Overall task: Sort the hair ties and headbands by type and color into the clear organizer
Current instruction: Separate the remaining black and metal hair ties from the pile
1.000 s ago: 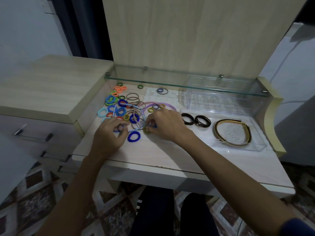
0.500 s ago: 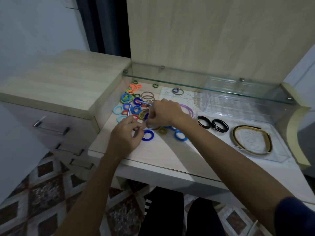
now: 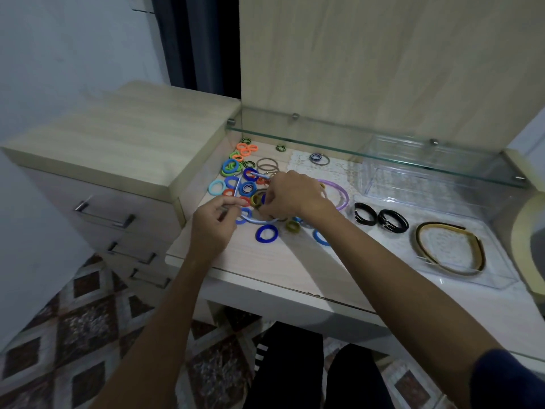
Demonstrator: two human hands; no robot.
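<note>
Clear glossy plastic organizer (image 3: 436,184), matt wood-grain desk (image 3: 265,261), seemingly cloth ties (image 3: 267,233).

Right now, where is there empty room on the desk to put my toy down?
The best bare patch is the near desk edge, between the blue tie and the gold headband. The left side is crowded: the tie pile and both hands, left hand and right hand, fill it. The clear box at the back looks empty.

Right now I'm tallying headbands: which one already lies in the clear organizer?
The gold-and-black headband, alone in the clear organizer tray; the purple one lies outside.
</note>
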